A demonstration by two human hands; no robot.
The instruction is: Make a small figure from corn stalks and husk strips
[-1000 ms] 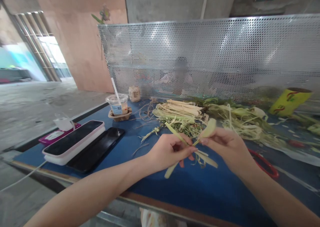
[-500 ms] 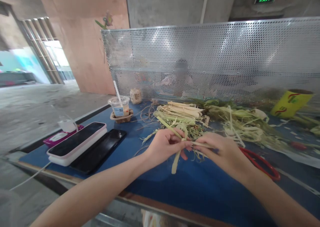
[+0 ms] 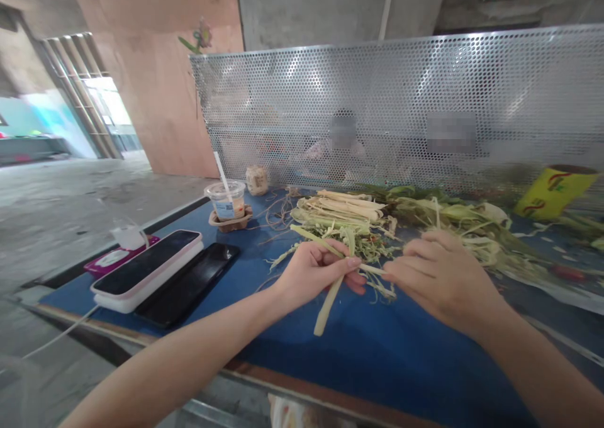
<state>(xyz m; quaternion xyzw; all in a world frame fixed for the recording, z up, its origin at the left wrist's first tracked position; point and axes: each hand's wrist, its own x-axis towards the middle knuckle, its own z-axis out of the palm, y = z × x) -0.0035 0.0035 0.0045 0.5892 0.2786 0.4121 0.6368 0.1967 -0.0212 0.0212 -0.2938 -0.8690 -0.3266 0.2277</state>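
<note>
My left hand (image 3: 321, 267) pinches folded pale green corn husk strips (image 3: 329, 305) where they cross, thumb on top. One end hangs down over the blue table, another sticks out to the upper left. My right hand (image 3: 438, 277) is closed on the strip end that runs out to the right, its fingertips partly hidden. Just behind my hands lie a stack of husk strips (image 3: 340, 209) and a heap of thin green stalks (image 3: 372, 247). A looser pile of leafy husks (image 3: 481, 223) spreads behind my right hand.
Left on the blue table (image 3: 302, 359) are a black phone (image 3: 189, 283), a pink-edged phone (image 3: 147, 264) on a white block, and a lidded drink cup (image 3: 226, 201) with a straw. A perforated metal screen (image 3: 283, 119) stands behind; people sit beyond it. A yellow roll (image 3: 554, 192) is at right.
My right hand has moved right and slightly up, drawing the strip end out straighter. It now covers the red-handled tool. My left hand keeps its pinch; the hanging end swung slightly left.
</note>
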